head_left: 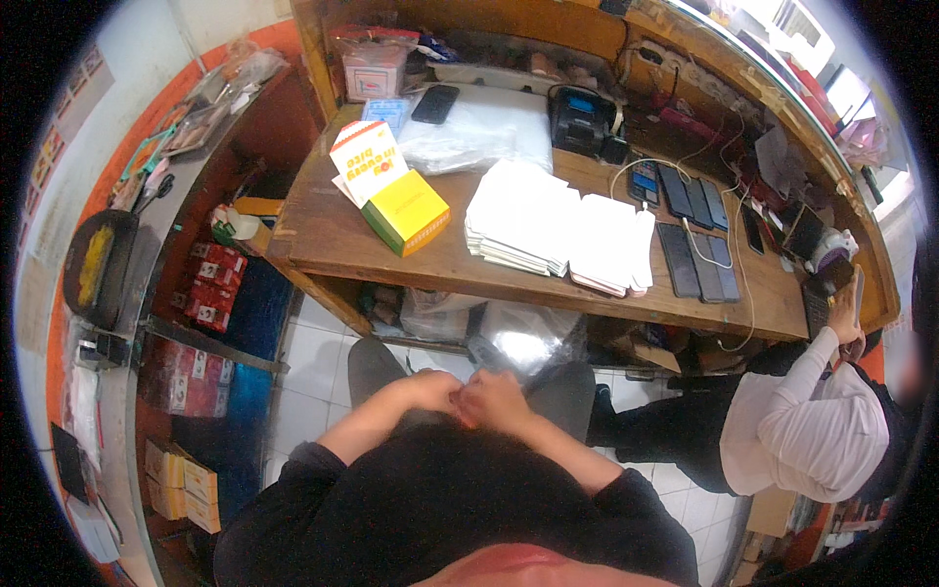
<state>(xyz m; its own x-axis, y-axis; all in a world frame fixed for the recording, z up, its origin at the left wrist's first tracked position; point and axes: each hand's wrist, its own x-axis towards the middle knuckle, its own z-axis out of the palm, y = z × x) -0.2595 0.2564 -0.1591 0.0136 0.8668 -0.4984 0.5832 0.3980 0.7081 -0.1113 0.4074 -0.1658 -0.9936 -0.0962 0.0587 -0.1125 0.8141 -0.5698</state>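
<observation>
My left hand (430, 391) and my right hand (494, 399) meet over my lap, below the front edge of the wooden desk (381, 256). Their fingers are curled together. Whatever they may hold is hidden and too small to name. On the desk ahead of them lie two stacks of white flat paper pieces, a larger one (516, 217) and a smaller one (604, 245). To the left of the stacks stands a yellow and green carton (406, 210) with its white printed flap raised.
Several phones (678, 259) and white cables lie on the desk's right part. A black label printer (587, 122) and a plastic-wrapped pile (489, 127) sit behind. At right, a person in a white top (807, 430) holds a phone. Shelves with red packs (210, 284) stand left.
</observation>
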